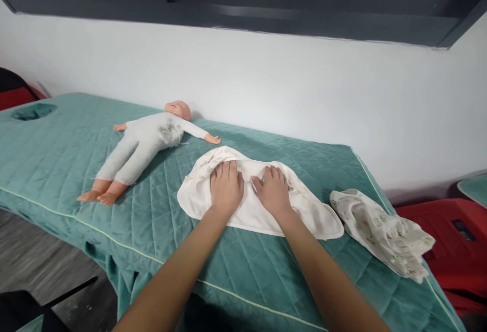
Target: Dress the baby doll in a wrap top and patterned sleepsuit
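A white baby cloth (pixel 258 218) with a faint print along its far side lies partly folded over on the bed. My left hand (pixel 227 185) presses on its left half, palm down, fingers stretched out. On the right half of the same cloth rests my right hand (pixel 272 190), also palm down with its fingers extended and the thumb apart. Both hands lie on top of the fabric, holding nothing that I can see. To the left, a baby doll (pixel 148 134) in a pale bodysuit lies on its back, arms spread.
A crumpled printed baby garment or cloth (pixel 380 230) lies at the bed's right end. The bed has a green quilted cover (pixel 68 170) with a face hole at far left. A white wall (pixel 266 88) runs behind, and a red chair-like object (pixel 452 241) stands at right.
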### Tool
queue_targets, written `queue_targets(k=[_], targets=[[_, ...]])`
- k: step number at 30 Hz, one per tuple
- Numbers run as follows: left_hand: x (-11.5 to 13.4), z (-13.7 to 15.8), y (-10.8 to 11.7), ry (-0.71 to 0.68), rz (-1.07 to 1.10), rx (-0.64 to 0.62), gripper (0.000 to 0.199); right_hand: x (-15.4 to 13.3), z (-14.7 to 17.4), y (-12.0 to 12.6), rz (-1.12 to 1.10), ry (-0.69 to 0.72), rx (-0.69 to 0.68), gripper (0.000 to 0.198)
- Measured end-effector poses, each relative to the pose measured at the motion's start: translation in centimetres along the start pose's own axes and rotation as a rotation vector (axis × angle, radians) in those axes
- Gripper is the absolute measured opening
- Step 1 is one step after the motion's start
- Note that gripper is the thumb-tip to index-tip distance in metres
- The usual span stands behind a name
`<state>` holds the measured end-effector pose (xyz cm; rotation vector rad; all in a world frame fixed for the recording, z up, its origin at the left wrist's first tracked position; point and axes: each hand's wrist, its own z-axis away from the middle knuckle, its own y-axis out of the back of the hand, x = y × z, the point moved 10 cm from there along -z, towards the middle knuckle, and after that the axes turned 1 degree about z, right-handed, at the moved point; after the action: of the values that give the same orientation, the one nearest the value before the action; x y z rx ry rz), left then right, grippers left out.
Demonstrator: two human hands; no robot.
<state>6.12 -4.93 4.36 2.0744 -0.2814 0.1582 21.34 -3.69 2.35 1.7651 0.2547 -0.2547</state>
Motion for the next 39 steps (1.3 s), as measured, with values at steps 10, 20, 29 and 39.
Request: queue_targets(k=[10,20,29,39], targets=[[2.0,-3.4,-0.4,0.068,0.267,0.054,0.055,0.9,-1.4,2.9,-0.259,-0.015,0.356,0.069],[2.2,-8.6,-6.3,0.012,0.133,-0.103,0.054,4.9,-6.3,1.0,-0.129,-0.09,0.152,0.054],[2.1,-10.7,-9.7,0.018,0.092,-0.21,0.056,7.7,-9.5,-1.4,-0.02,-0.105,0.002,0.064],[1.8,-11.2,-9.8,0.028,0.044,-0.2,0.038,7.0,-9.4,-1.9,0.005,-0.025,0.018,0.043]])
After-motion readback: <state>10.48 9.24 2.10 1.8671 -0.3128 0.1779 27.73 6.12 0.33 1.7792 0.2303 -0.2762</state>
